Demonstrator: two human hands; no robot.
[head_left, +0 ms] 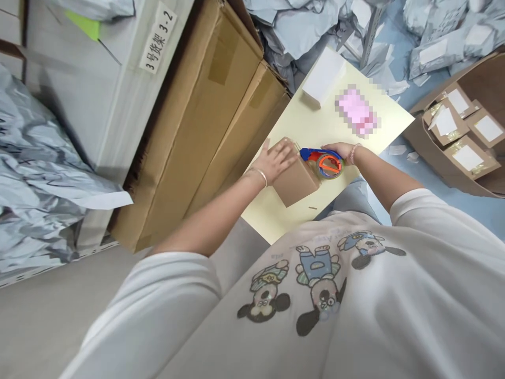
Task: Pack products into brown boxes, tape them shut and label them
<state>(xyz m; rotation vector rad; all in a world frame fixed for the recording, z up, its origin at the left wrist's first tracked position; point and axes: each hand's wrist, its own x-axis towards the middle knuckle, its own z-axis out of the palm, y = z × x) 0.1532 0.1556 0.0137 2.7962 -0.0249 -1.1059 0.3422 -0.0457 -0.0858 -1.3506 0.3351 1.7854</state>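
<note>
A small brown cardboard box sits tilted on a pale yellow table, close to the table's near edge. My left hand lies on top of the box with its fingers spread. My right hand curls over the blue and red handle of a packing tape dispenser, which has an orange core and stands against the box's far side. Beyond them lie a white box and a pink item, which is blurred.
Large cardboard cartons lean along the table's left side, beside a grey shelf labelled 3-2. Grey-blue mailer bags are heaped behind the table. An open carton of small boxes stands at right.
</note>
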